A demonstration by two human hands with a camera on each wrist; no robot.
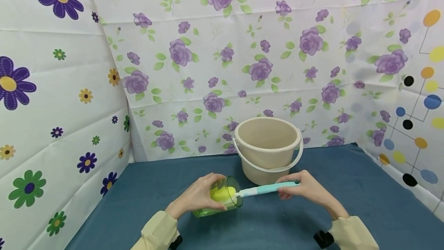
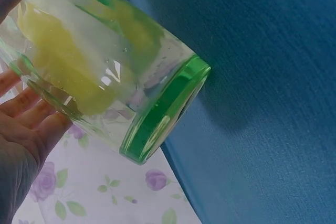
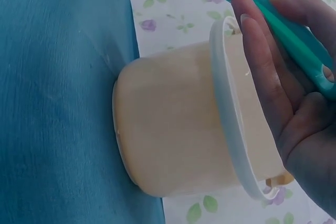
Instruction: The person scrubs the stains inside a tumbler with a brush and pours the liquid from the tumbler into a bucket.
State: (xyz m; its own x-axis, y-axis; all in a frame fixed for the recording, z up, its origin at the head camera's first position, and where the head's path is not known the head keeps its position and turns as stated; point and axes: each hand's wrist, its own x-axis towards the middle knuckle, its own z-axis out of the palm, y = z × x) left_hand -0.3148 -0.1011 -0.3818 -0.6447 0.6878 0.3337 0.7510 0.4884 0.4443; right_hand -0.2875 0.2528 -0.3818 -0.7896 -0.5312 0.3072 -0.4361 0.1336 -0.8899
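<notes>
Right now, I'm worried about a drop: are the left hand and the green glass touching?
Touching. The head view shows the left hand wrapped around the green glass, fingers over the top and thumb against its side.

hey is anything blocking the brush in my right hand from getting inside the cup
Nothing visible: the brush already has its yellow head inside the cup, tilted in your left hand. The bucket stands behind, not between.
</notes>
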